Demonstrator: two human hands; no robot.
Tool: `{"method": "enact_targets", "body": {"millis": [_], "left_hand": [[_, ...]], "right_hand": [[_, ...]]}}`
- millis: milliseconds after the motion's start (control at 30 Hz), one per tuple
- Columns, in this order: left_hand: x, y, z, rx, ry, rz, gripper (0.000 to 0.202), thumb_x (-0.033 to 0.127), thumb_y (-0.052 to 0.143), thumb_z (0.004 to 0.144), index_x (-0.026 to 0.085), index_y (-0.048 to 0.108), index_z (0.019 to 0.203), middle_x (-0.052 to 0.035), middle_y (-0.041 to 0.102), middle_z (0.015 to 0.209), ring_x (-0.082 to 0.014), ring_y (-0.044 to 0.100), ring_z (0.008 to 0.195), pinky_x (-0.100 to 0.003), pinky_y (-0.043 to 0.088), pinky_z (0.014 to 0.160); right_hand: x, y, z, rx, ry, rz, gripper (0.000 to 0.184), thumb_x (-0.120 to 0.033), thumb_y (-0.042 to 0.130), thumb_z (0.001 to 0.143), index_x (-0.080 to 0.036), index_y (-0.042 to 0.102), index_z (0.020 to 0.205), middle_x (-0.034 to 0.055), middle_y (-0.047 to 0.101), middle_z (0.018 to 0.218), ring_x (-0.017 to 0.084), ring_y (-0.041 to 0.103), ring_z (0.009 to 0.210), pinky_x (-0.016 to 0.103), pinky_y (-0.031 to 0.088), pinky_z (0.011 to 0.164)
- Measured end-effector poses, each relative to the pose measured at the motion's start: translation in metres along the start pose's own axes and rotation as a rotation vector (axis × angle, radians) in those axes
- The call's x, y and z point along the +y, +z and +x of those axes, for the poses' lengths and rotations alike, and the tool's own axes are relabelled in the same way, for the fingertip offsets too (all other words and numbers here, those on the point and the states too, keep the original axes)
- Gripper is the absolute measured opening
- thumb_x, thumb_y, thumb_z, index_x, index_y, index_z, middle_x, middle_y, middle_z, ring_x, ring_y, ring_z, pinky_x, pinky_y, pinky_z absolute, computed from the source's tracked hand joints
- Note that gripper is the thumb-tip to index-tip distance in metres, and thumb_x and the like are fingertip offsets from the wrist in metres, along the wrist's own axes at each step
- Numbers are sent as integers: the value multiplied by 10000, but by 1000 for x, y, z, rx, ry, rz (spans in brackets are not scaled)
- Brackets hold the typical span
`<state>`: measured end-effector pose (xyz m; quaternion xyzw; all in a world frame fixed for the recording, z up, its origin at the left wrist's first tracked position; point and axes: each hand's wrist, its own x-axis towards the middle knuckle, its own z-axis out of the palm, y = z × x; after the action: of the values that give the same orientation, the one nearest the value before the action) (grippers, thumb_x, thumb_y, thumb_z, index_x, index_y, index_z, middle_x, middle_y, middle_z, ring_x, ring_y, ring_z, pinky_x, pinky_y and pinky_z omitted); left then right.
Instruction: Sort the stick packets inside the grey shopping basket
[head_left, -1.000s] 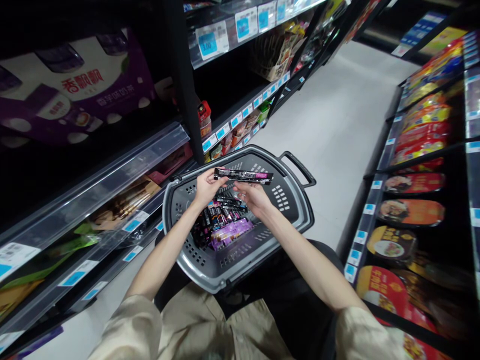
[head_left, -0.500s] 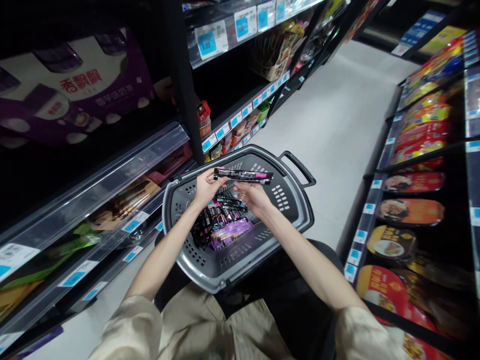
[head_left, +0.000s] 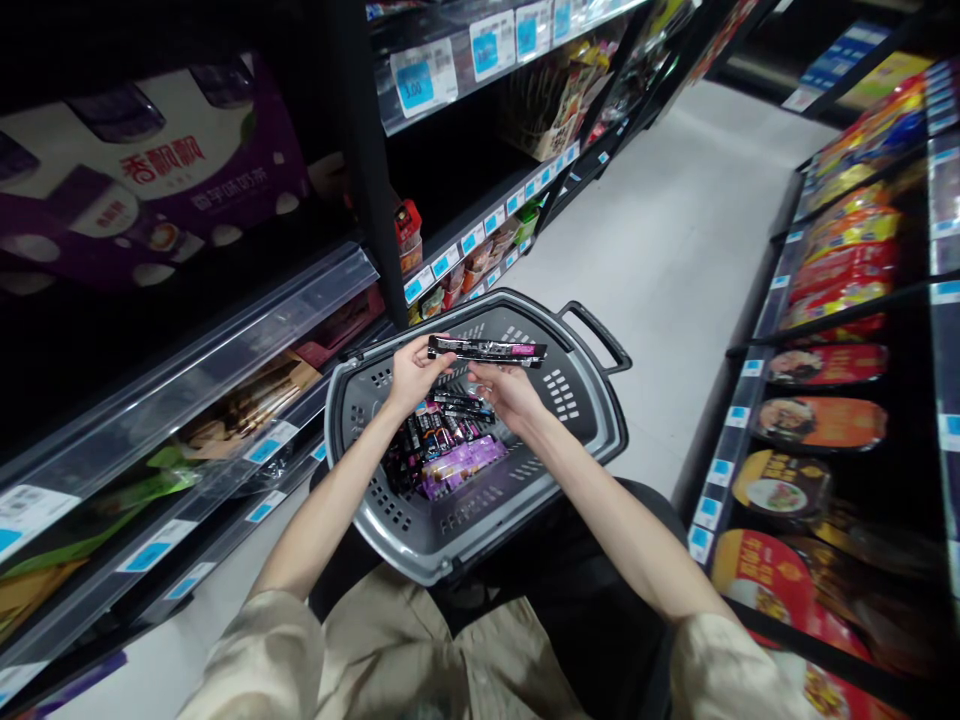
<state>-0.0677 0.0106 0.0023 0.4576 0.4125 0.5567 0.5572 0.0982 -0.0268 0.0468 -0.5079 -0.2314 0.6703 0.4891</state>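
My left hand (head_left: 417, 378) is closed on the left end of a long, slim black packet (head_left: 487, 351) with a pink patch near its right end. My right hand (head_left: 511, 396) is closed at the packet's lower edge, its fingers curled against it; part of that grip is hidden. The packet lies nearly level above a grey shopping basket (head_left: 480, 545). Inside the basket are several black packets (head_left: 427, 435) and purple packets (head_left: 463, 465), below and between my hands.
A shelf (head_left: 300, 290) with price labels runs along the left, holding a large purple-and-white carton (head_left: 150, 180). Bagged and tub-packed food (head_left: 780, 490) fills the right-hand shelf. The pale aisle floor (head_left: 660, 220) stretches ahead, and the basket's black handle (head_left: 600, 335) sticks out over it.
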Motion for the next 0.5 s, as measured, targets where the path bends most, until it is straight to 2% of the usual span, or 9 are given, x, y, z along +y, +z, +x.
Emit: {"method": "enact_targets", "body": {"millis": [200, 500], "left_hand": [[-1, -1, 0, 1, 6, 10, 604, 463, 935, 645, 136, 745, 1117, -79, 798, 984, -190, 744, 789, -333, 667, 678], [-2, 0, 1, -7, -7, 1, 614, 463, 942, 630, 142, 740, 1113, -61, 798, 961, -166, 739, 763, -296, 663, 658]], "right_hand": [[1, 0, 1, 5, 0, 8, 390, -307, 994, 469, -195, 755, 756, 9, 749, 780, 143, 639, 711, 280, 419, 619], [-1, 1, -1, 8, 2, 26, 434, -332, 1018, 462, -187, 754, 774, 10, 737, 771, 138, 628, 718, 267, 434, 617]]}}
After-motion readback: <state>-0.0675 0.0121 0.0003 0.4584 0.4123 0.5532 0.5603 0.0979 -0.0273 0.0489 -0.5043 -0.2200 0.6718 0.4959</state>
